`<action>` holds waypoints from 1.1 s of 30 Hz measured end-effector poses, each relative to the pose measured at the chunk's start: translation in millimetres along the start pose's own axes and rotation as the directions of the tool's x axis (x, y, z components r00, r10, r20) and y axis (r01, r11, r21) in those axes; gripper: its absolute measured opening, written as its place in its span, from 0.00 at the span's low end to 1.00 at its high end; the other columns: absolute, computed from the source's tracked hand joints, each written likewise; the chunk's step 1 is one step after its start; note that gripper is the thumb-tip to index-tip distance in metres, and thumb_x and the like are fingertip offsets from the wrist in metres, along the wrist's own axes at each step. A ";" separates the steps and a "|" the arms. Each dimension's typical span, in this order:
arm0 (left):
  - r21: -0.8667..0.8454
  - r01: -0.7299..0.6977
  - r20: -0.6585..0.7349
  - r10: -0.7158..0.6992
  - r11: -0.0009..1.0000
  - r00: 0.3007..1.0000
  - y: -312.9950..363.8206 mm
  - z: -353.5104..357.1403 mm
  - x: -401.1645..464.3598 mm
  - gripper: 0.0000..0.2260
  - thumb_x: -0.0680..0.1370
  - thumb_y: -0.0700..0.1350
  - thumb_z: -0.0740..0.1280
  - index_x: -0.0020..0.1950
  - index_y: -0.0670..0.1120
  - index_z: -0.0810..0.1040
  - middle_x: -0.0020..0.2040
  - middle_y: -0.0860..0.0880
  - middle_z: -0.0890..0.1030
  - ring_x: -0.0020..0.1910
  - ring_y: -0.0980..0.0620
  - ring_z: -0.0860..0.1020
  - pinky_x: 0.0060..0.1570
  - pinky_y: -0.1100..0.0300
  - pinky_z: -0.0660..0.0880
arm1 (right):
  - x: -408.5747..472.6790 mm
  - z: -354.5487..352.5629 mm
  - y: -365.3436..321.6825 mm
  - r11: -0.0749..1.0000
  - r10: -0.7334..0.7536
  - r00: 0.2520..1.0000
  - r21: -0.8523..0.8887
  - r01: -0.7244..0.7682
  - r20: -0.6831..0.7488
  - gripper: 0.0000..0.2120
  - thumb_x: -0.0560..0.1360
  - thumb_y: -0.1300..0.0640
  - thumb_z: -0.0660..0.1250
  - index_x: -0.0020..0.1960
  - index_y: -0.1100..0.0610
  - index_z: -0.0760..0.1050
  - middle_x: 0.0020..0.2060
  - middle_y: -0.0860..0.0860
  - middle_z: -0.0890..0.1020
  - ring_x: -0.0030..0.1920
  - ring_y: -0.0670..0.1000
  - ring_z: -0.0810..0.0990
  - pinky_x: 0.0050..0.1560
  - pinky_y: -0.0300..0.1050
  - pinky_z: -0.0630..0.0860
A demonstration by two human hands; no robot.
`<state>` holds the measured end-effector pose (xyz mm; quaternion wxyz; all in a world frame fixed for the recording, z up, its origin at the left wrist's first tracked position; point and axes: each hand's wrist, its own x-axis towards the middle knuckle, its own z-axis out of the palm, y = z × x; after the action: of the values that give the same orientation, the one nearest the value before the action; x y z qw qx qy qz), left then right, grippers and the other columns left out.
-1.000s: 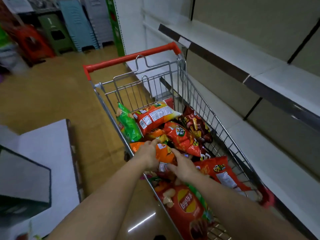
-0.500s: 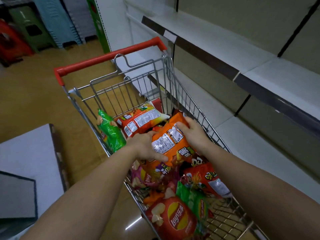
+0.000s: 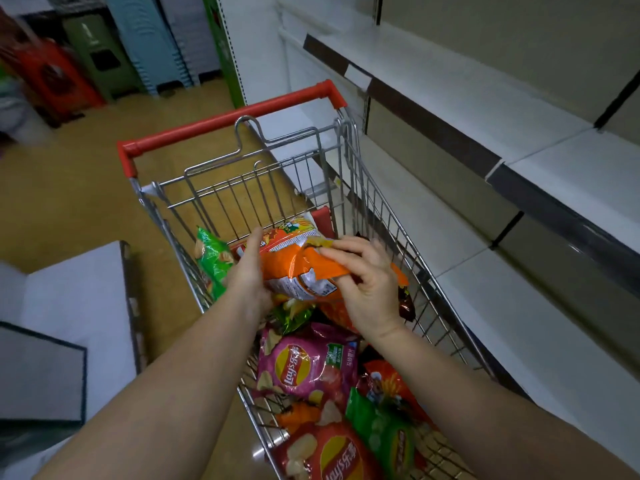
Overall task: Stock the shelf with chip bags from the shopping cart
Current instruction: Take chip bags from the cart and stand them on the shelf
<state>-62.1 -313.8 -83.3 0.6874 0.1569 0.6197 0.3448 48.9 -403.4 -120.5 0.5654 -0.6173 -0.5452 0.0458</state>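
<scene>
Orange bag [image 3: 298, 268] lifted, now between both hands

Both forearms are bare right up to the bottom edge of the view, with no sleeve showing. The left hand [image 3: 247, 271] and right hand [image 3: 369, 282] wear no gloves, rings, watch or wristband. Fingernails are short and plain.

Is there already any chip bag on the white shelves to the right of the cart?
No, the shelves are bare, and both hands hold the orange bag above the cart.
</scene>
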 end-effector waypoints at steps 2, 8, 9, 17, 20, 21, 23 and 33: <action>-0.062 0.063 0.129 -0.055 0.996 0.990 5.0 7.4 -9.6 0.27 0.75 0.58 0.65 0.69 0.45 0.66 0.60 0.44 0.75 0.57 0.40 0.77 0.42 0.44 0.73 | 13.9 -0.9 -5.5 0.995 -0.095 0.993 -0.008 0.095 -0.068 0.15 0.68 0.61 0.64 0.53 0.49 0.76 0.48 0.49 0.81 0.54 0.47 0.75 0.67 0.58 0.60; 0.066 0.103 0.388 -0.121 0.992 0.914 38.8 19.6 -12.6 0.32 0.73 0.67 0.60 0.60 0.40 0.78 0.53 0.38 0.82 0.47 0.42 0.83 0.46 0.47 0.76 | 28.4 4.9 -14.2 0.861 -0.497 0.867 -0.109 0.497 0.028 0.18 0.67 0.60 0.71 0.54 0.47 0.74 0.51 0.47 0.74 0.56 0.51 0.73 0.71 0.56 0.56; 0.139 0.112 0.386 -0.158 0.984 0.909 36.6 16.4 -11.0 0.31 0.72 0.66 0.61 0.56 0.40 0.80 0.48 0.38 0.84 0.41 0.43 0.84 0.42 0.49 0.76 | 21.1 7.9 -8.4 0.845 -0.511 0.855 -0.130 0.518 0.086 0.19 0.66 0.59 0.71 0.55 0.46 0.73 0.52 0.47 0.73 0.57 0.51 0.73 0.71 0.57 0.56; 0.073 -0.226 0.030 0.224 0.971 0.974 16.1 -24.5 20.7 0.21 0.67 0.42 0.76 0.57 0.45 0.75 0.49 0.43 0.82 0.43 0.43 0.82 0.41 0.49 0.79 | -27.0 6.9 38.5 0.912 -0.007 0.856 -0.348 0.218 0.517 0.34 0.68 0.59 0.73 0.69 0.47 0.64 0.68 0.51 0.68 0.70 0.50 0.62 0.71 0.64 0.59; 0.107 -0.350 -0.003 0.352 0.931 0.936 24.7 -39.7 22.6 0.26 0.69 0.41 0.74 0.64 0.48 0.70 0.54 0.45 0.81 0.48 0.42 0.81 0.45 0.47 0.77 | -26.8 0.3 68.5 0.762 0.588 0.670 -0.588 -0.273 0.452 0.38 0.73 0.51 0.69 0.76 0.50 0.51 0.74 0.53 0.58 0.75 0.53 0.54 0.74 0.56 0.55; 0.115 -0.385 -0.022 0.390 0.916 0.920 27.3 -44.5 24.2 0.28 0.69 0.41 0.74 0.66 0.48 0.68 0.56 0.46 0.80 0.49 0.43 0.81 0.46 0.47 0.77 | -28.9 2.3 77.0 0.728 0.645 0.590 -0.627 -0.279 0.486 0.43 0.72 0.48 0.70 0.76 0.51 0.47 0.75 0.54 0.54 0.75 0.54 0.52 0.74 0.57 0.56; 0.118 -0.438 -0.057 0.446 0.891 0.893 31.2 -53.5 26.8 0.30 0.69 0.42 0.75 0.67 0.49 0.67 0.57 0.47 0.80 0.50 0.44 0.81 0.49 0.46 0.78 | -34.5 13.6 83.8 0.717 0.686 0.468 -0.625 -0.307 0.557 0.50 0.68 0.45 0.73 0.76 0.50 0.41 0.76 0.54 0.47 0.76 0.56 0.47 0.73 0.60 0.57; 0.227 -0.352 0.101 0.337 0.908 0.936 29.7 -81.6 30.1 0.29 0.66 0.44 0.77 0.65 0.49 0.72 0.55 0.44 0.82 0.48 0.40 0.82 0.48 0.43 0.79 | 8.0 3.0 91.8 0.654 0.743 0.432 -0.418 -0.630 0.511 0.35 0.70 0.51 0.73 0.73 0.50 0.60 0.59 0.54 0.78 0.55 0.56 0.79 0.57 0.47 0.74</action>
<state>-148.9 -289.8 -101.5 0.6095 0.3565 0.5989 0.3778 107.1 -374.2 -185.7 0.2197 -0.7729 -0.4052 0.4361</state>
